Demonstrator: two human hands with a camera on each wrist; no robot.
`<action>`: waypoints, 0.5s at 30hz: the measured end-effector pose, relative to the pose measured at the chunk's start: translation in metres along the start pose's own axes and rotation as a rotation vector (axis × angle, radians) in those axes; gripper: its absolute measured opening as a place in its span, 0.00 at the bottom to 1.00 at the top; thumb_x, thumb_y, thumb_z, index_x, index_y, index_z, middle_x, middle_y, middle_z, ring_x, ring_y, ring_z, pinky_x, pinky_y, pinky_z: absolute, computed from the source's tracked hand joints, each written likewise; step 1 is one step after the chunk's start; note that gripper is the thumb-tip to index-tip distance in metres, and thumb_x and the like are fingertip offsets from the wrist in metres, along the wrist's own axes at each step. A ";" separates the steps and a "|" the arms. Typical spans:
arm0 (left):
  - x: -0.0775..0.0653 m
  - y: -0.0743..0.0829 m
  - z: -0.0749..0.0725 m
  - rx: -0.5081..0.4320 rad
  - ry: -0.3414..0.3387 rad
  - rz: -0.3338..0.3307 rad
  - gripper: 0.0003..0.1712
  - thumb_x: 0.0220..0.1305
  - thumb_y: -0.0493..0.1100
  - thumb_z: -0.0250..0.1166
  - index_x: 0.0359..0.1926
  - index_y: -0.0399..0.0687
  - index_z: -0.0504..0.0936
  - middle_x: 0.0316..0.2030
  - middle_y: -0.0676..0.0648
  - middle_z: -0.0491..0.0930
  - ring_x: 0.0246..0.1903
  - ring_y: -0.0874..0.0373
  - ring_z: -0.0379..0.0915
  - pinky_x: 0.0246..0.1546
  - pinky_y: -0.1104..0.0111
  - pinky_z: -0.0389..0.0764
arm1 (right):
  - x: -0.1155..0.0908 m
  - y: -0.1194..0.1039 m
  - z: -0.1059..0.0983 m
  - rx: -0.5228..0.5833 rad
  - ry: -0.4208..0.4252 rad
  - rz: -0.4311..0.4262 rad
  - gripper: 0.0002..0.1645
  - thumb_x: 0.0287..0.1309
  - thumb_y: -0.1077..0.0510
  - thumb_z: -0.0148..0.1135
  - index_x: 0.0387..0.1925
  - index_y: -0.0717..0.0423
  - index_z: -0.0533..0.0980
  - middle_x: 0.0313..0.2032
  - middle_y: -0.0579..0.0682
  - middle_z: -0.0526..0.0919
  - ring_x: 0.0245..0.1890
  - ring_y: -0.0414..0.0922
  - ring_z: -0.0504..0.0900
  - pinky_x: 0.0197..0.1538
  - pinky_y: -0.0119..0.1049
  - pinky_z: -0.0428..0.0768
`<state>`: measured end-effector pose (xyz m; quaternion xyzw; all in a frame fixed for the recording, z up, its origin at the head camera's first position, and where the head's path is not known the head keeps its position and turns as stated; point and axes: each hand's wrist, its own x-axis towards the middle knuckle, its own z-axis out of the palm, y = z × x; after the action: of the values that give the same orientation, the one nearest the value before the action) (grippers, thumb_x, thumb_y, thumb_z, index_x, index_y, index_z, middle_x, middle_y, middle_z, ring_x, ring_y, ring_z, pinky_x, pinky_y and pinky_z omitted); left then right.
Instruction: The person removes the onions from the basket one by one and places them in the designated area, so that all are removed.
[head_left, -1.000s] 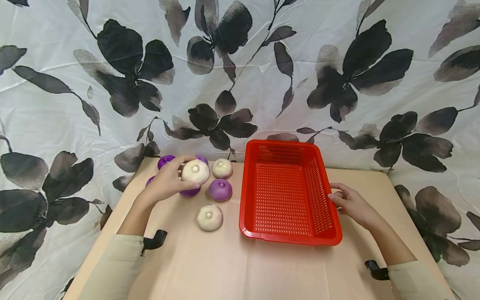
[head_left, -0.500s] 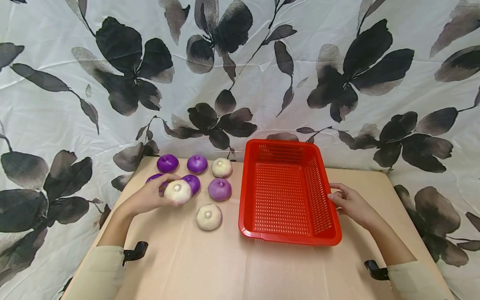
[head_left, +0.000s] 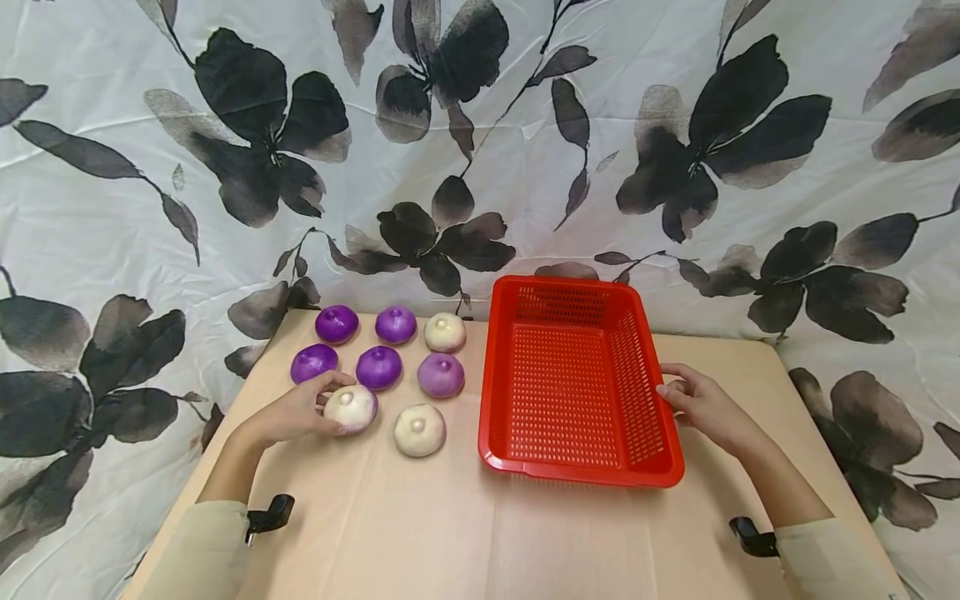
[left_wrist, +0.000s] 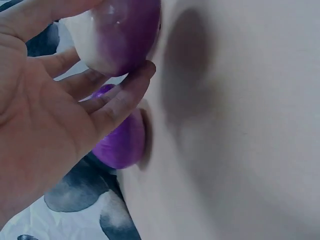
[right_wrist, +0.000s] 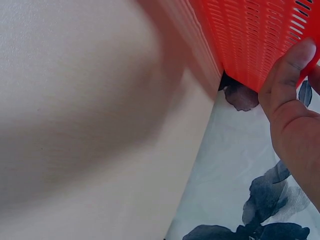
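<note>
In the head view, my left hand [head_left: 303,412] holds a turnip [head_left: 352,408], white on top and purple at the side, at the front left of a group of turnips. The left wrist view shows its purple side [left_wrist: 132,37] between thumb and fingers; whether it touches the table I cannot tell. Just right of it lies a white-topped turnip [head_left: 420,430]. Behind are purple turnips [head_left: 378,367], a paler purple turnip [head_left: 441,375] and another white-topped turnip [head_left: 446,332]. My right hand [head_left: 708,408] grips the right rim of a red plastic basket [head_left: 486,392], with nothing in it.
The pale tabletop [head_left: 420,533] extends in front of the turnips and basket. A white cloth with dark flowers [head_left: 540,167] hangs behind the table's back edge. Black wrist straps [head_left: 272,514] stick out from both sleeves.
My left hand has carried the held turnip leftward and down from above the group to its front left, uncovering the purple turnips behind. The right hand and basket stay in place.
</note>
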<state>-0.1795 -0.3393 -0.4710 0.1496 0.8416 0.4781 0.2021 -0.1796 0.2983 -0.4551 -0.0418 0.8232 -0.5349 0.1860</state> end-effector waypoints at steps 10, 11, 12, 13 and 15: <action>-0.003 -0.008 0.010 0.102 0.006 -0.044 0.40 0.49 0.35 0.77 0.62 0.31 0.70 0.57 0.33 0.76 0.56 0.40 0.75 0.49 0.66 0.79 | 0.001 0.002 0.003 -0.006 -0.005 0.002 0.36 0.78 0.55 0.54 0.75 0.69 0.55 0.44 0.61 0.81 0.38 0.43 0.86 0.41 0.37 0.88; -0.002 -0.008 0.010 0.119 0.012 -0.048 0.40 0.49 0.36 0.77 0.62 0.31 0.70 0.57 0.34 0.76 0.56 0.40 0.75 0.50 0.65 0.79 | 0.001 0.002 0.003 -0.005 -0.005 0.000 0.36 0.78 0.55 0.54 0.75 0.69 0.55 0.43 0.60 0.81 0.38 0.43 0.87 0.41 0.37 0.88; -0.002 -0.007 0.011 0.131 0.011 -0.042 0.40 0.49 0.36 0.77 0.62 0.31 0.70 0.57 0.33 0.76 0.56 0.39 0.75 0.51 0.64 0.78 | 0.001 0.002 0.002 -0.005 -0.005 -0.002 0.35 0.78 0.55 0.54 0.75 0.70 0.55 0.43 0.60 0.81 0.38 0.43 0.87 0.41 0.37 0.88; -0.001 -0.007 0.011 0.144 0.016 -0.044 0.40 0.49 0.37 0.77 0.62 0.31 0.70 0.57 0.34 0.76 0.56 0.40 0.75 0.52 0.62 0.78 | 0.001 0.001 0.002 -0.006 -0.004 -0.004 0.35 0.78 0.55 0.54 0.75 0.70 0.55 0.43 0.60 0.81 0.37 0.43 0.87 0.41 0.37 0.88; 0.001 -0.006 0.012 0.176 0.026 -0.047 0.41 0.48 0.37 0.78 0.62 0.31 0.70 0.57 0.33 0.76 0.57 0.40 0.74 0.55 0.59 0.77 | 0.000 0.000 0.001 -0.009 -0.004 -0.007 0.35 0.78 0.55 0.53 0.75 0.70 0.55 0.43 0.60 0.81 0.37 0.43 0.87 0.41 0.37 0.88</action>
<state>-0.1750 -0.3332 -0.4820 0.1407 0.8860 0.3994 0.1886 -0.1796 0.2975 -0.4560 -0.0468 0.8249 -0.5318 0.1857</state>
